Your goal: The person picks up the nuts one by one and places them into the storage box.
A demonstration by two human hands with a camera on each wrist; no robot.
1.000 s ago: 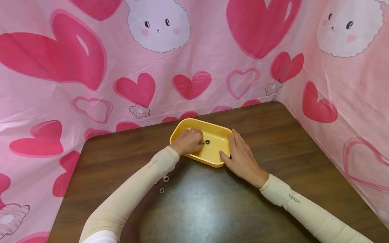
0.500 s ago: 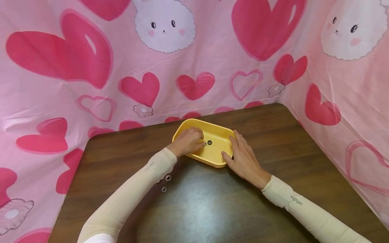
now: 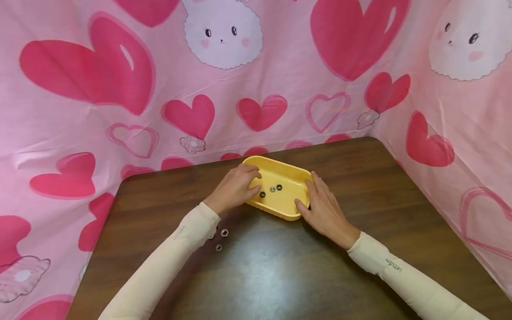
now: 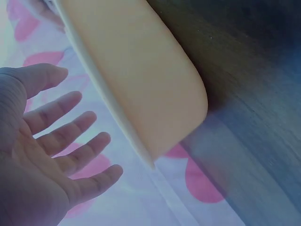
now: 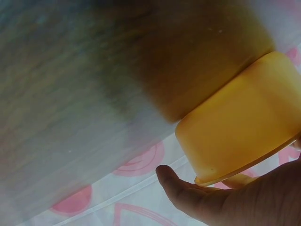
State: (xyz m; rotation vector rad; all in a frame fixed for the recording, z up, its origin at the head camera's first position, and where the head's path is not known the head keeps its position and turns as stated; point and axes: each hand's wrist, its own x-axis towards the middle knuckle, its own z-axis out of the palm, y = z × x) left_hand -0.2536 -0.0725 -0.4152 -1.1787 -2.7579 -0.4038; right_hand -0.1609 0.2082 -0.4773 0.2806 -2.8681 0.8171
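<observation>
A yellow plastic tray (image 3: 280, 209) stands on the table, with two dark hex nuts, one of them a dark nut (image 3: 262, 194) close to the left thumb, and a silver nut (image 3: 273, 189) on its floor. My left hand (image 3: 234, 189) is over the tray's left end, fingers spread and loosely bent; the left wrist view shows nothing in the palm. At the opposite end, my right hand (image 3: 326, 215) rests on the rim with its fingers extended and its thumb near the front corner. In the right wrist view, the tray's yellow side (image 5: 235, 127) rises beside that thumb.
Several loose nuts lie on the brown wooden table (image 3: 272, 271) beside the left forearm, among them a silver nut (image 3: 225, 232) and a nearer nut (image 3: 218, 247). A pink heart-printed cloth (image 3: 224, 80) hangs behind and to the right.
My left hand has let go of nuts in the tray, opened and drawn back leftward, so a dark nut and the silver one now show. My right hand stays on the tray's end.
</observation>
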